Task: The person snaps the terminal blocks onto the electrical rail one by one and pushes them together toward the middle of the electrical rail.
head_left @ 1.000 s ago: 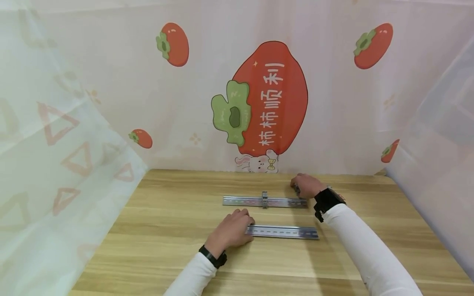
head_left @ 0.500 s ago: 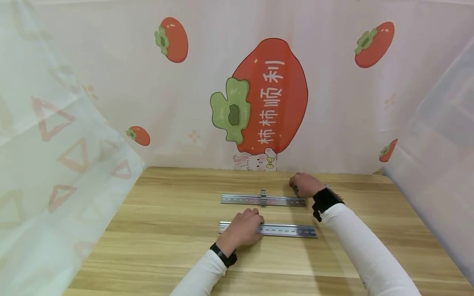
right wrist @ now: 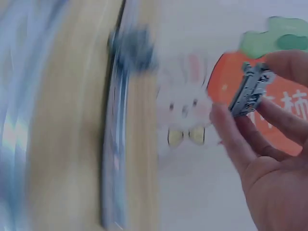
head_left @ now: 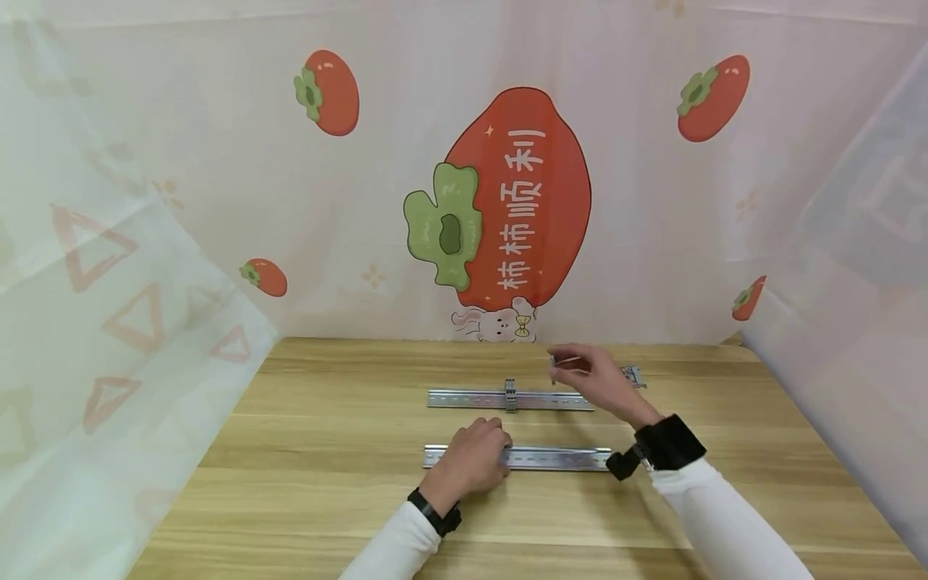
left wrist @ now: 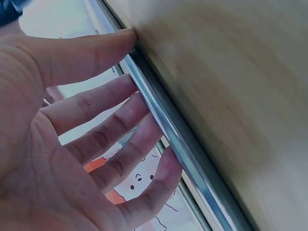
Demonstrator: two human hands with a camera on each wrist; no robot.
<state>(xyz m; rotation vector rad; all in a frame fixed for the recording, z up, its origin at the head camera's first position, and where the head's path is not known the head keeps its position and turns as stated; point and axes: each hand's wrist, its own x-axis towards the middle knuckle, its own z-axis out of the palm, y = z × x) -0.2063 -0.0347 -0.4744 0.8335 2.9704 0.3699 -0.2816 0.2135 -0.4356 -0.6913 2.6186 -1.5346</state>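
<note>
Two slotted metal DIN rails lie across the wooden table, one behind the other. My left hand [head_left: 471, 459] grips the near DIN rail [head_left: 558, 459] left of its middle; the left wrist view shows thumb and fingertips at its edges. On the far DIN rail [head_left: 464, 399] sits a grey terminal block [head_left: 511, 395], around the middle. My right hand [head_left: 598, 380] pinches another grey terminal block [right wrist: 250, 89] between thumb and fingertips, raised behind the right part of the far rail. In the head view this held block [head_left: 553, 370] shows as a thin upright piece.
More grey terminal block pieces [head_left: 633, 376] lie on the table [head_left: 326, 483] at the back right, partly behind the right hand. A white sheet [head_left: 631, 201] printed with persimmons hangs along the back edge, and pale sheets [head_left: 834, 266] hang at both sides.
My right hand has come up from the table at the back, turned and moved slightly left with the terminal block. My left hand has shifted right along the near rail, uncovering its left end.
</note>
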